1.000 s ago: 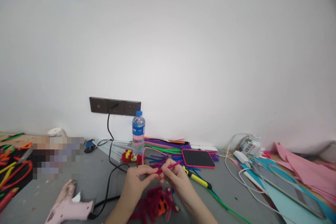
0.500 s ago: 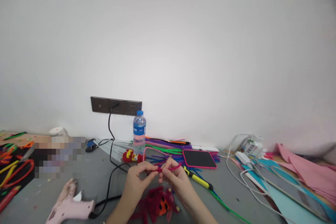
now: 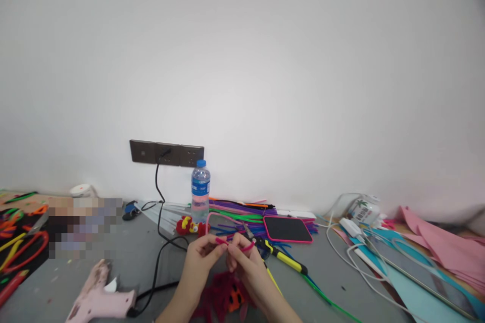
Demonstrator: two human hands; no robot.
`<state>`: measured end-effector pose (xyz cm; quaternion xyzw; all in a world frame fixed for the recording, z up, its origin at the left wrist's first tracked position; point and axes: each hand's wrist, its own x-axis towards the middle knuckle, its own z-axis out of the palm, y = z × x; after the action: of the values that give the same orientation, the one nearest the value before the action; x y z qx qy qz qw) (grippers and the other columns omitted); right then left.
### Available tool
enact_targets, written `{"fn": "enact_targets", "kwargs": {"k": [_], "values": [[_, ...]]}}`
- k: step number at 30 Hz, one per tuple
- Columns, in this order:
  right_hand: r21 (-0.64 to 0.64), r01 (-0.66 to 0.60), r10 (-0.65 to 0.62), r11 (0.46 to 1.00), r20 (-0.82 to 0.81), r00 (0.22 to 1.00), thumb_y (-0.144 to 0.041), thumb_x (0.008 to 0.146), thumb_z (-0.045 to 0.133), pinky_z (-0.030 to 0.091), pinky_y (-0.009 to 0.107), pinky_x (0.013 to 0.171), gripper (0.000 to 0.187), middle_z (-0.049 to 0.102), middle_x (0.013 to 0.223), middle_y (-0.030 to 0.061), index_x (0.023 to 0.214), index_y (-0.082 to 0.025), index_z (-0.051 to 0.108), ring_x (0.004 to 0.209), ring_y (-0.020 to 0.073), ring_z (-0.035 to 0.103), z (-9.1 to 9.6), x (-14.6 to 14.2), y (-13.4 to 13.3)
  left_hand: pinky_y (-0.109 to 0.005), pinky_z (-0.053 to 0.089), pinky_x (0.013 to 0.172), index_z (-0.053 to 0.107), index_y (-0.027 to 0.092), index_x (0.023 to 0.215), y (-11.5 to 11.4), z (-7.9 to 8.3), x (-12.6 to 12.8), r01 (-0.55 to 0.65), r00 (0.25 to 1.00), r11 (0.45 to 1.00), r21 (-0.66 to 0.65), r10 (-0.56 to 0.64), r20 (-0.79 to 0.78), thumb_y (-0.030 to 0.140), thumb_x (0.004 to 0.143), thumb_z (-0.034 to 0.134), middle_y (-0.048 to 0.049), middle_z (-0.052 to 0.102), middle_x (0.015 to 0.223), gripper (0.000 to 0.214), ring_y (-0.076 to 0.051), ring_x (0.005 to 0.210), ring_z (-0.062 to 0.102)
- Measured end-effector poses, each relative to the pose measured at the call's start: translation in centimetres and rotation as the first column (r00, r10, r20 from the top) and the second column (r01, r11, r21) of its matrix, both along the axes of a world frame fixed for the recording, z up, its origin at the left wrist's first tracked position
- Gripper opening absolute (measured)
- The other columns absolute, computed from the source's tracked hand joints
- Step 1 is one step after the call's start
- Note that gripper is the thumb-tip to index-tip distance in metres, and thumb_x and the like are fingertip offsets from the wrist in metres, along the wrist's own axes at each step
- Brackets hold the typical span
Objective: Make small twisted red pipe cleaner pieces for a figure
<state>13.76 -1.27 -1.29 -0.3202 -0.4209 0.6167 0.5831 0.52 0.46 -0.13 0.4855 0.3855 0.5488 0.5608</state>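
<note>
Between the fingertips of both hands is a magenta pipe cleaner (image 3: 248, 248), its right end curving up. My left hand (image 3: 200, 258) pinches it on the left, where a short end pokes out above the fingers. Close beside it, my right hand (image 3: 246, 263) is closed on it too, so the middle stretch is hidden. Below the hands lies a dark red fuzzy craft figure (image 3: 217, 292) with an orange, black-spotted patch (image 3: 235, 297), partly covered by my right wrist. Yellow-and-black-handled pliers (image 3: 290, 260) rest just right of my right hand.
A pink glue gun (image 3: 108, 304) lies front left, its black cord running to the wall socket (image 3: 166, 153). A water bottle (image 3: 200, 189), a red-and-yellow figure (image 3: 185, 224), pipe cleaners (image 3: 242, 215) and a phone (image 3: 288, 229) stand or lie behind. White cables (image 3: 343, 260) sprawl right.
My right hand has shifted slightly left and down. The pipe cleaner's right end now reaches less far, and its left end shows above my left fingers. The pliers' jaws have come into sight.
</note>
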Motion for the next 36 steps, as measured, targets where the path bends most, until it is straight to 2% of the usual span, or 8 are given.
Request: {"fn": "enact_targets", "kwargs": {"k": [4,7,13,17,22,24,29,36], "values": [[0.070,0.035,-0.046,0.997,0.168,0.985,-0.048,0.074,0.073,0.035,0.023,0.054,0.037,0.054,0.054,-0.0044,0.067,-0.018,0.053,0.051,0.0100,0.046,0.9,0.5,0.0,-0.023,0.049,0.065,0.070,0.016,0.070,0.1,0.0,0.0,-0.014,1.000,0.999,-0.035,0.015,0.010,0.041,0.062,0.080,-0.0027,0.072,0.071,0.028,-0.017,0.070,0.063],[0.075,0.029,-0.044,0.997,0.212,0.976,-0.048,0.072,0.074,0.039,0.025,0.058,0.036,0.057,0.061,-0.0024,0.072,-0.018,0.056,0.057,0.0124,0.052,1.4,0.7,0.0,-0.020,0.044,0.056,0.069,0.016,0.075,0.2,-0.1,-0.1,-0.028,0.999,0.999,-0.032,0.029,0.017,0.043,0.064,0.079,0.0002,0.068,0.067,0.030,-0.013,0.061,0.058],[0.083,0.020,-0.035,0.996,0.192,0.981,-0.046,0.074,0.074,0.042,0.026,0.061,0.034,0.060,0.063,-0.0017,0.072,-0.019,0.053,0.061,0.0131,0.054,1.2,0.2,-0.2,-0.020,0.043,0.055,0.061,0.015,0.064,0.3,-0.1,-0.1,0.056,0.998,0.998,-0.011,-0.056,0.037,0.039,0.063,0.080,0.0035,0.058,0.059,0.030,-0.011,0.057,0.053],[0.120,0.016,-0.034,0.993,0.147,0.989,-0.041,0.074,0.076,0.041,0.023,0.060,0.030,0.057,0.065,-0.0041,0.079,-0.019,0.056,0.060,0.0107,0.053,1.2,0.2,-0.2,-0.019,0.039,0.052,0.058,0.016,0.061,0.3,0.1,-0.2,0.090,0.995,0.996,-0.020,-0.089,0.053,0.035,0.062,0.080,0.0046,0.056,0.056,0.030,-0.010,0.054,0.049],[0.110,-0.009,-0.001,0.994,0.090,0.996,-0.033,0.072,0.078,0.044,0.023,0.062,0.025,0.062,0.068,-0.0026,0.077,-0.019,0.059,0.064,0.0123,0.058,1.1,0.5,0.1,-0.018,0.034,0.049,0.056,0.016,0.063,0.4,-0.2,-0.5,0.120,0.981,0.991,-0.062,-0.109,0.162,0.033,0.065,0.080,0.0067,0.051,0.055,0.029,-0.007,0.050,0.044],[0.111,-0.018,0.009,0.994,0.082,0.997,-0.032,0.073,0.078,0.045,0.024,0.064,0.023,0.064,0.068,-0.0014,0.075,-0.018,0.060,0.066,0.0135,0.061,1.0,0.6,0.1,-0.018,0.035,0.050,0.056,0.017,0.067,0.4,-0.2,-0.5,0.152,0.963,0.983,-0.101,-0.124,0.240,0.032,0.064,0.081,0.0074,0.051,0.056,0.030,-0.007,0.051,0.046],[0.104,-0.018,0.015,0.994,0.034,0.999,-0.030,0.069,0.081,0.048,0.025,0.064,0.023,0.066,0.067,-0.0012,0.075,-0.018,0.062,0.064,0.0146,0.064,0.9,0.6,0.0,-0.022,0.045,0.058,0.058,0.018,0.093,0.1,0.4,-0.6,0.226,0.920,0.955,-0.190,-0.145,0.365,0.029,0.057,0.086,0.0085,0.054,0.061,0.046,-0.008,0.054,0.055],[0.091,-0.022,0.014,0.996,0.092,0.996,-0.036,0.070,0.080,0.049,0.024,0.057,0.026,0.067,0.055,-0.0002,0.069,-0.016,0.063,0.052,0.0131,0.062,0.6,1.0,0.0,-0.023,0.046,0.061,0.053,0.021,0.093,-0.6,1.3,-0.7,0.413,0.862,0.895,-0.166,-0.325,0.389,0.025,0.061,0.085,0.0087,0.056,0.060,0.046,-0.009,0.055,0.060]]}}
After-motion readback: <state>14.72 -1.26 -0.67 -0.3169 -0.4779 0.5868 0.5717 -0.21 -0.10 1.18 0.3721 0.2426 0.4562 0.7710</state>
